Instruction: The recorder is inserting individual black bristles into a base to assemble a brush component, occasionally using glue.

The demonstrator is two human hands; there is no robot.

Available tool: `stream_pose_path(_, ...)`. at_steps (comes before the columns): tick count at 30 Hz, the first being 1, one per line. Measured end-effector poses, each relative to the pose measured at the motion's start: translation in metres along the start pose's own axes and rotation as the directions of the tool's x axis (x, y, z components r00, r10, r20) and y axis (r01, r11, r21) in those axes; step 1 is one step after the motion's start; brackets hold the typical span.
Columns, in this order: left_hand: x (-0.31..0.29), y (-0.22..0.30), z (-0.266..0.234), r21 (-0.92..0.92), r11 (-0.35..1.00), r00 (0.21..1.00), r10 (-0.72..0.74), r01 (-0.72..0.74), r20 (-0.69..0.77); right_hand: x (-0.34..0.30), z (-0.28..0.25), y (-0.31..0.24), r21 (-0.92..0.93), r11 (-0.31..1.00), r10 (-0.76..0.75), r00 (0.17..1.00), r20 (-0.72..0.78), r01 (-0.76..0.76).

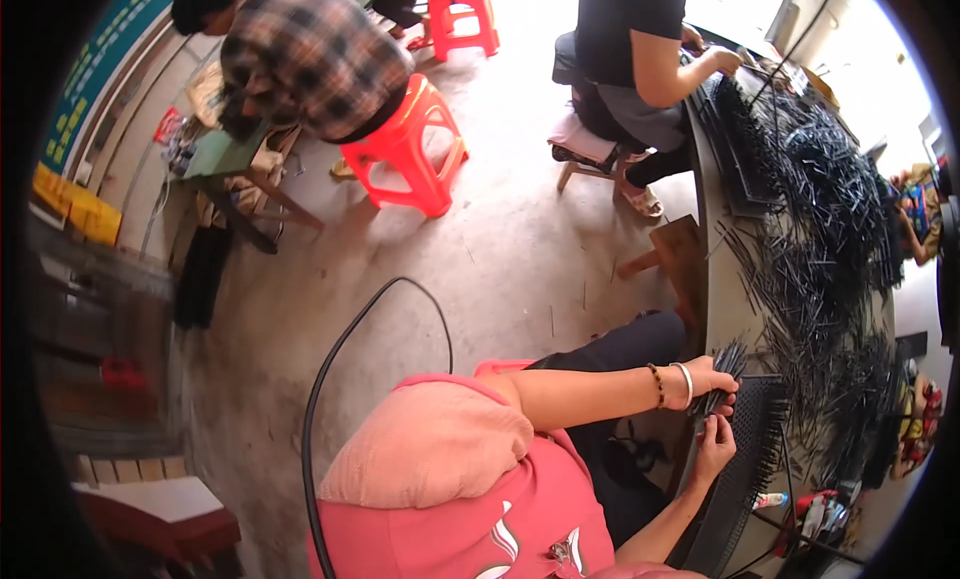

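Note:
My left hand (708, 381), with a beaded bracelet and a pale bangle at the wrist, is closed round a bundle of thin black sticks (733, 361). Just below it, my right hand (714, 447) has its fingers drawn together near the lower end of the bundle. Whatever those fingertips hold is too small to make out. Both hands are over the near edge of a long black perforated tray (738, 484). Short dark sticks stand in rows along the tray's far side.
A large heap of loose dark sticks (825, 219) covers much of the table (728, 279). Farther along, a person in black (635, 39) works at another dark tray (738, 154). A person in plaid (315, 54) sits on a red stool (410, 154). A black cable (335, 364) loops beside me.

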State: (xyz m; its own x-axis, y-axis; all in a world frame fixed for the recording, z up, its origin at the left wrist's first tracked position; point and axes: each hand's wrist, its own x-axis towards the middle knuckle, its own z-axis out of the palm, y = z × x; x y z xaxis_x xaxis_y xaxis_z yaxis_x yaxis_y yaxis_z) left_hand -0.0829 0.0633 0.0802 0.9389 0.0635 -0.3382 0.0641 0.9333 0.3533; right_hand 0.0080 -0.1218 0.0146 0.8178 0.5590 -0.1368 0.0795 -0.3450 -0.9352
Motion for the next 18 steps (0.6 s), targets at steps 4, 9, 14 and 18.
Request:
stream_pose_path(4, 0.003, 0.016, -0.02, 0.456, 0.869, 0.977, 0.123, -0.191, 0.176, -0.008, 0.024, -0.041, -0.03, 0.999, 0.027, 0.997, -0.067, -0.029)
stream_pose_path(9, 0.034, 0.006, -0.004, 0.329, 0.941, 0.991, -0.039, 0.079, -0.127, -0.029, -0.001, 0.01, -0.133, 0.991, -0.052, 0.978, -0.204, 0.025)
stream_pose_path(14, 0.08, -0.04, -0.004, 0.31, 0.92, 0.965, -0.262, 0.242, 0.026, -0.108, -0.011, 0.034, -0.056, 0.998, 0.006, 0.891, -0.454, -0.035)
stream_pose_path(18, 0.079, -0.086, 0.014, 0.246, 0.864, 0.851, -0.489, 0.44, 0.192, -0.177, 0.016, 0.041, 0.03, 0.99, 0.126, 0.775, -0.62, -0.137)
